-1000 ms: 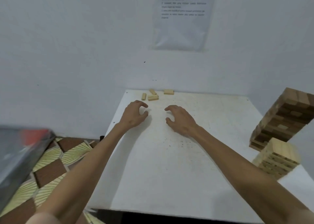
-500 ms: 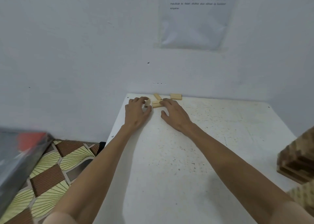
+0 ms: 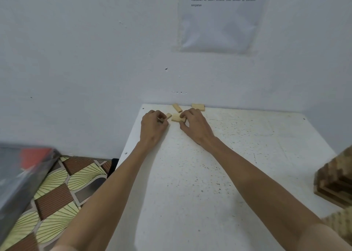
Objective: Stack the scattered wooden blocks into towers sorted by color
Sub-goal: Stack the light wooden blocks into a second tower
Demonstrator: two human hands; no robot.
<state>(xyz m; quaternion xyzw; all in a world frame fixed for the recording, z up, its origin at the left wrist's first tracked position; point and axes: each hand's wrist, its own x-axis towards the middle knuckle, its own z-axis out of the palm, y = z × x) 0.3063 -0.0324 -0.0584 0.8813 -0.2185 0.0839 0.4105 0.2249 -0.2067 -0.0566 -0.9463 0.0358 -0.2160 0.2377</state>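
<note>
Several light wooden blocks lie at the far left corner of the white table (image 3: 238,165). My left hand (image 3: 153,126) pinches one small light block (image 3: 168,116) between its curled fingers. My right hand (image 3: 194,125) grips a second light block (image 3: 177,117) lying flat beside it. A third block (image 3: 177,107) lies slanted just behind them, and a fourth (image 3: 198,107) rests against the wall. A dark wooden tower (image 3: 337,180) stands at the right edge, with a light tower (image 3: 341,224) in front of it, both cut off and blurred.
The table is pushed against a white wall with a printed sheet (image 3: 221,18) taped above. Left of the table lies a patterned floor (image 3: 55,189) and a blurred grey and red object (image 3: 21,167).
Both hands reached forward to the far corner and closed on blocks. The view moved forward and left, so the towers slid to the right edge.
</note>
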